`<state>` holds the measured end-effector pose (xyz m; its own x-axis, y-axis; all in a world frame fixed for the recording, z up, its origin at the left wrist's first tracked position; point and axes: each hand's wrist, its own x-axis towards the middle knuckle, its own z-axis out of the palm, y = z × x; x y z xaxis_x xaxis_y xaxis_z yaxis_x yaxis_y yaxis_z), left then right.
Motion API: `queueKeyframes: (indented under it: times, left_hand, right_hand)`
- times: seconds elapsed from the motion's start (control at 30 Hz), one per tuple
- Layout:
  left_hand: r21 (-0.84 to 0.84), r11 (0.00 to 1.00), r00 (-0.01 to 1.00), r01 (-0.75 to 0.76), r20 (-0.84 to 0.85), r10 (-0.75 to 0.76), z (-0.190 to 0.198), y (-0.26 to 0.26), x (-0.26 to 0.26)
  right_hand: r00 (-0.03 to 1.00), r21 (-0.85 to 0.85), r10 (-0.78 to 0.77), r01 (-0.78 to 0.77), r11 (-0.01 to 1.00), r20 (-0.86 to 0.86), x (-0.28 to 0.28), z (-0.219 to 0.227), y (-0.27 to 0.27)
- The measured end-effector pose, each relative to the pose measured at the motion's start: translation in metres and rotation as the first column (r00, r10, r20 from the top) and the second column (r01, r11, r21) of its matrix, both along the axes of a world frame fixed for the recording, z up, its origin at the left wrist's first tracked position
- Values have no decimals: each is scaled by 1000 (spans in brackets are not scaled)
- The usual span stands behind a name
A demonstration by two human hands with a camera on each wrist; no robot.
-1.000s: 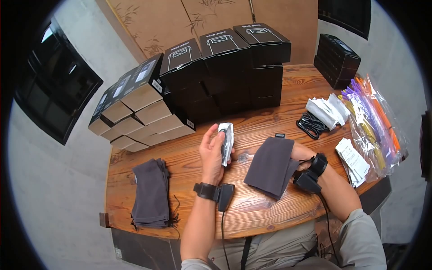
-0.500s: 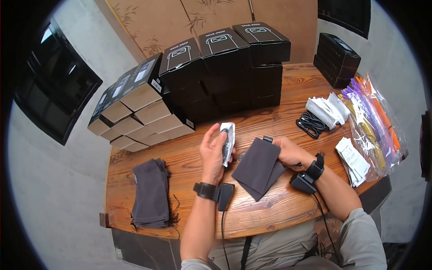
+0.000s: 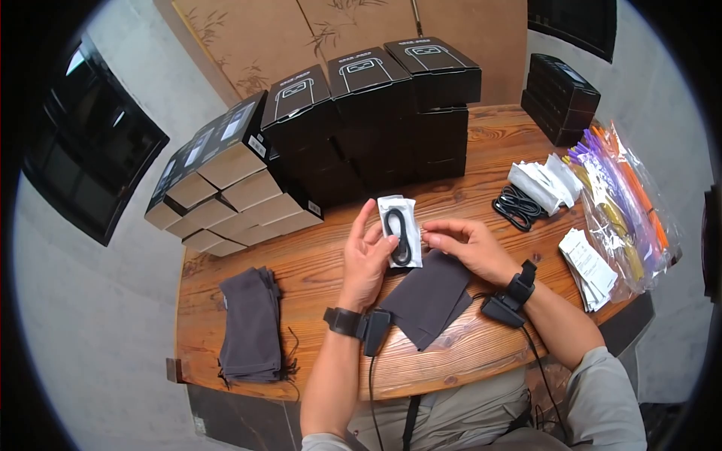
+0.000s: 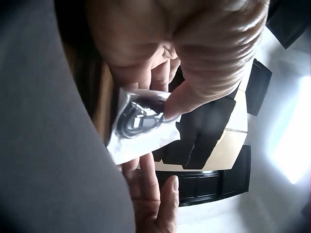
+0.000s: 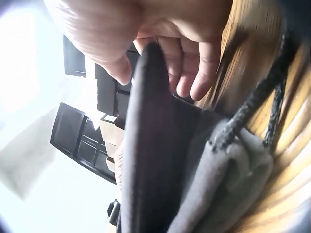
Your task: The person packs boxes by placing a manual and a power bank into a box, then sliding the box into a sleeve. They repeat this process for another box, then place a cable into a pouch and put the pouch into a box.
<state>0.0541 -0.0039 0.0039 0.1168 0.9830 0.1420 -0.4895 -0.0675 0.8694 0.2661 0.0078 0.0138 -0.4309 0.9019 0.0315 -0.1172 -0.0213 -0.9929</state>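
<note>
In my left hand is a clear-and-white packet with a coiled black cable inside, the thumb pressed on its front. The left wrist view shows that packet under the left thumb. My right hand is just right of the packet, its fingertips close to the packet's edge. Below it hangs a dark grey pouch, which the right fingers appear to hold by its upper end. In the right wrist view the pouch rises between thumb and fingers, its black drawcord at the right.
Grey pouches are stacked at the left. Black boxes and pale-ended boxes line the back. At the right are loose black cable, white packets, paper slips, a bag of coloured strips and more black boxes.
The packet has turned to face the head camera and moved slightly right. My right hand has come left to beside it, and the grey pouch has shifted left and lower.
</note>
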Motion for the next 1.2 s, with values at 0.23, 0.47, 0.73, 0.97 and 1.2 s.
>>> queueKeyframes:
  times: [0.23,0.47,0.73,0.97,1.2]
  left_hand:
    - [29,998,998,54,-20,-53,2,-6,12]
    - [46,997,988,58,-146,-51,9,-8,14]
    - [-1,944,767,330,-582,-269,11,-14,7]
    - [14,937,703,349,-665,-252,10,-15,7]
    - [-30,956,788,291,-559,-258,-8,-8,3]
  right_hand:
    - [996,-3,60,-60,998,60,-2,-6,-5]
    - [997,65,-71,70,995,19,0,-13,1]
    - [860,311,-504,460,832,77,15,-8,15]
    - [481,646,-704,316,695,522,39,10,17]
    - [335,828,-823,177,532,458,53,3,22]
